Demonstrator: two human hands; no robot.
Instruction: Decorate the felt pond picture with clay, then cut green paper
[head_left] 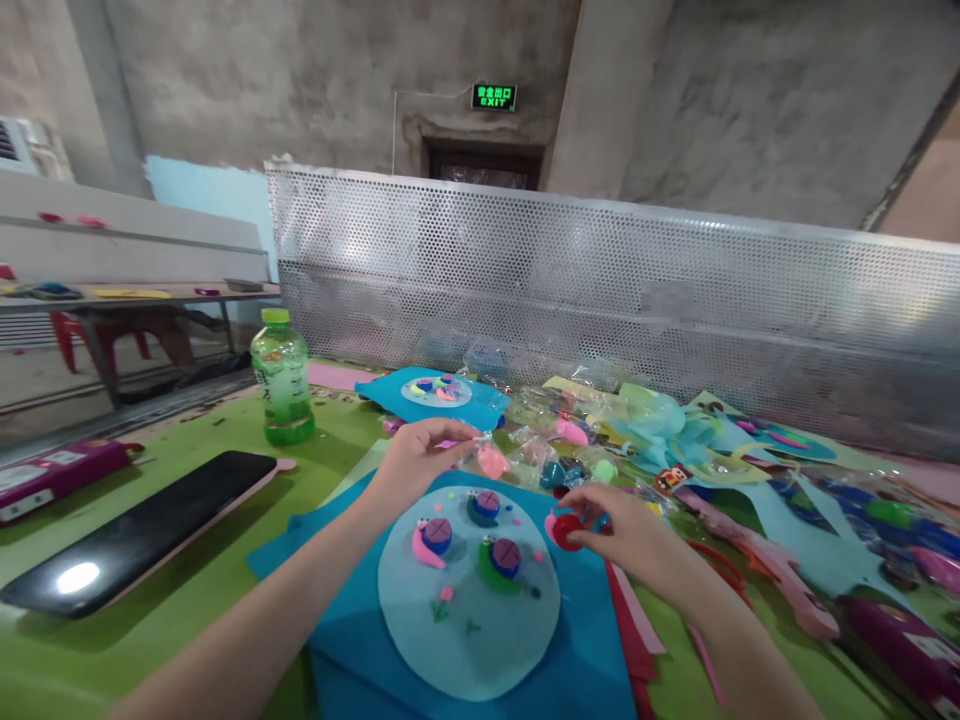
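My left hand (420, 455) is closed in a pinch at the top of a small clear bag of pink clay (493, 459), above the far edge of the paper picture. Between the thumb and fingers of my right hand (622, 525) is a red round piece (568, 532), with a bit of pink beside it. Below both hands lies a pale blue paper disc (480, 650) on blue sheets (592, 640). It carries a pink clay snail (431, 540), a green snail (500, 565) and a dark teal snail (484, 507), plus small dots and a pink flower.
A green bottle (283, 380) and a phone (142, 525) stand and lie to the left, beside a purple box (64, 478). Another snail picture (433, 395) lies farther back. Clay bags and paper scraps (645, 425) crowd the right. A perforated metal panel (600, 290) bounds the table.
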